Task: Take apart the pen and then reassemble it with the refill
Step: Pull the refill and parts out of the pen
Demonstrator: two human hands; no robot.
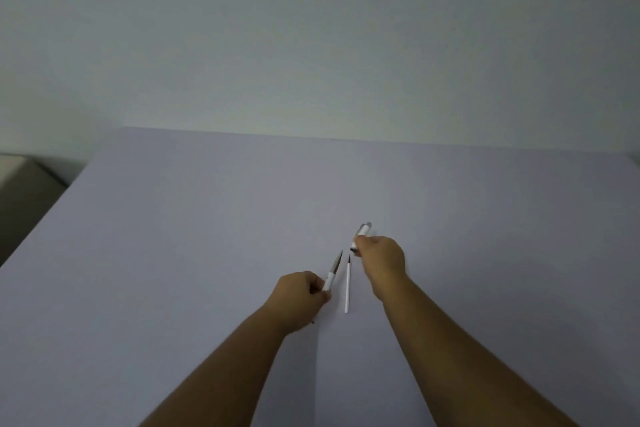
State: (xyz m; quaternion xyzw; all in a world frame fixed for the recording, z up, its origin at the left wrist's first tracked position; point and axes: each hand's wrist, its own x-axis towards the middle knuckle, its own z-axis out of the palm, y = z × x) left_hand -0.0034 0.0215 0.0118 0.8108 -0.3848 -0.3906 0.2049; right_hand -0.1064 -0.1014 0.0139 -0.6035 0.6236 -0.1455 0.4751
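Refill (347,288) on table (207,218), between left hand (300,291) and right hand (381,258).

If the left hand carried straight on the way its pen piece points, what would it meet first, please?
Probably the right hand and the pen barrel it grips; the left hand aims its tip piece up-right towards them, though depth is unclear.

Bare indoor room of unclear kind: plain table (207,218) against blank wall (311,45).

A pale lavender table (207,236) stands against a plain grey-white wall (311,45).
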